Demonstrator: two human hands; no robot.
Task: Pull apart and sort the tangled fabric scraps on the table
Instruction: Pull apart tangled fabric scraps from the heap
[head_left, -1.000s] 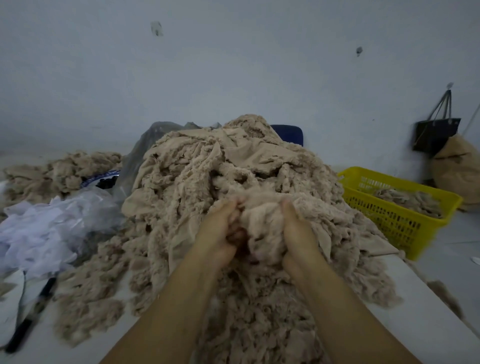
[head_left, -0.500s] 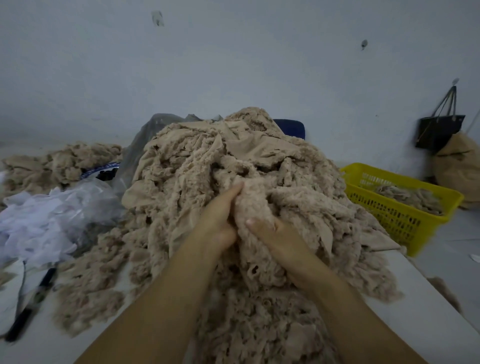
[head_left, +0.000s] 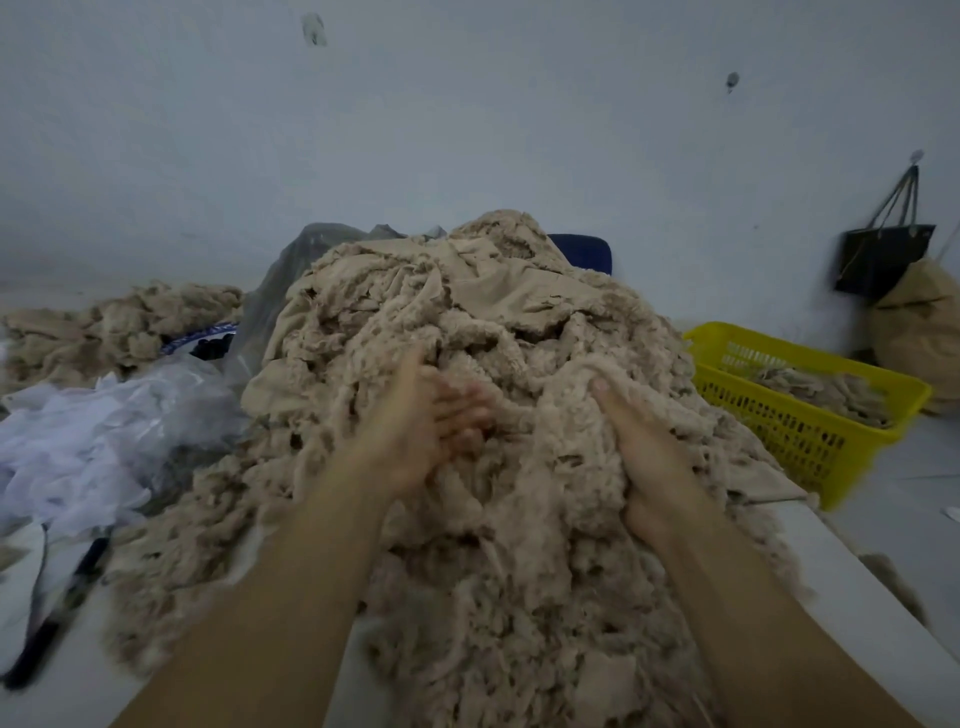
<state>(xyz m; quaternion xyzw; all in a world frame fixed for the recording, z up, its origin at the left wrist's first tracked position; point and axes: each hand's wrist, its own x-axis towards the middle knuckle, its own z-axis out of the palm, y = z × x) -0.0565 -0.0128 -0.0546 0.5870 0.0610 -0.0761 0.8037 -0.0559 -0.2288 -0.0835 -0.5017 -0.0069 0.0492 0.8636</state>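
Note:
A big heap of tangled beige fabric scraps (head_left: 467, 322) fills the middle of the white table (head_left: 862, 587). My left hand (head_left: 421, 421) lies on the front of the heap, fingers spread and blurred, holding nothing I can make out. To its right, my right hand (head_left: 639, 457) grips a thick clump of the beige scraps (head_left: 566, 415) from below, thumb up along it. A yellow plastic basket (head_left: 810, 426) at the right holds some beige scraps.
A smaller beige pile (head_left: 119, 327) lies at the far left. Crumpled white and clear plastic (head_left: 98, 436) covers the left of the table, with a dark tool (head_left: 57, 613) lying near the left edge. A black bag (head_left: 883, 254) hangs on the wall above a tan sack (head_left: 919, 332).
My hands have moved apart. The right hand has drawn its clump off to the right, and the left hand has let go of it and opened on the heap.

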